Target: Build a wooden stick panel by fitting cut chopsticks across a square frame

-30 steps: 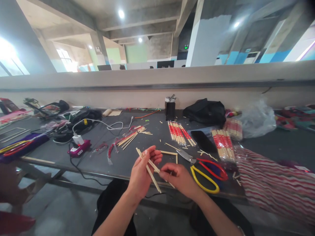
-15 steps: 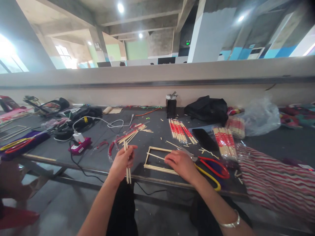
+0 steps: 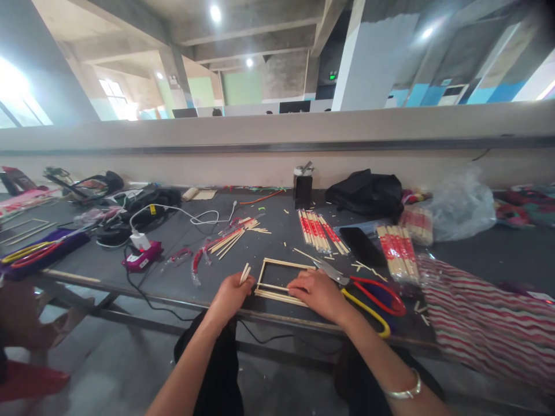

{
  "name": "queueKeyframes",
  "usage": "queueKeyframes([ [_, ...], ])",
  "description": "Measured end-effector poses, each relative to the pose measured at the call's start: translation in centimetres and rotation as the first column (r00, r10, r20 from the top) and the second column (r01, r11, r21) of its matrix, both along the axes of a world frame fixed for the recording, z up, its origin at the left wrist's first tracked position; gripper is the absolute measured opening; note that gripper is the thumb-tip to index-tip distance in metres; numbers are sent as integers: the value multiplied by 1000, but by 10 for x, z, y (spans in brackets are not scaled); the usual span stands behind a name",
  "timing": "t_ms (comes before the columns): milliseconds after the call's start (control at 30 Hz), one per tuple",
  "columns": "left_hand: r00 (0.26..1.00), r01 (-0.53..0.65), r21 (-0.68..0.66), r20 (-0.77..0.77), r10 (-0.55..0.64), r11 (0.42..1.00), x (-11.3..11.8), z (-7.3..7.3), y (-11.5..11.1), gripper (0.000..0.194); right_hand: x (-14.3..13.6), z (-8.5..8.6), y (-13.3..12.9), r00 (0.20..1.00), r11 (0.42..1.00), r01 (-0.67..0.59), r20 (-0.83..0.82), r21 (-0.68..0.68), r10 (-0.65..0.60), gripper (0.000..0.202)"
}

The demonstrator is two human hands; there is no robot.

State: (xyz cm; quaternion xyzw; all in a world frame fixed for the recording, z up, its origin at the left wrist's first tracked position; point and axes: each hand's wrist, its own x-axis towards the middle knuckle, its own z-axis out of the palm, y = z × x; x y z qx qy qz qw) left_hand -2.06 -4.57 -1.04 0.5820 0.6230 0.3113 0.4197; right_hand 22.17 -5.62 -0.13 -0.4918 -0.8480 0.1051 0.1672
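The stick frame [image 3: 277, 280] was best kept flat under the pressing, half-curled right hand [image 3: 315, 293] while the left hand [image 3: 230, 296], closed around two chopsticks [image 3: 245, 273], was brought squarely alongside.

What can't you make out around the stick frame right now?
- Head view: the right hand covers the stick frame's near right corner, hiding any joint.
- The left hand hides the lower ends of its sticks.
- Wrapper print on the chopstick packs: too small.
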Motion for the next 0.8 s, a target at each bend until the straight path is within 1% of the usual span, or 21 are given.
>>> queueKeyframes([
  [133, 999, 46, 22, -5, -46, 999, -1, -1, 0, 24, 1, -2, 0, 1000, 1000, -8, -10, 2, 8, 20],
  [267, 997, 81, 65, -8, -81, 995, 0, -3, 0, 24, 1, -3, -1, 1000, 1000, -26, -15, -2, 26, 20],
  [433, 998, 70, 69, -2, -70, 995, 1, -4, 1, 24, 1, -2, -4, 999, 999, -40, -31, -20, 39, 21],
  [600, 996, 89, 72, -23, -88, 993, 0, -6, 2, 21, 2, -2, -4, 997, 998, -58, -57, -26, 56, 20],
  [800, 996, 66, 77, -59, -61, 995, 3, -1, 0, 18, 3, -2, -4, 996, 997, -60, -65, -40, 58, 20],
])
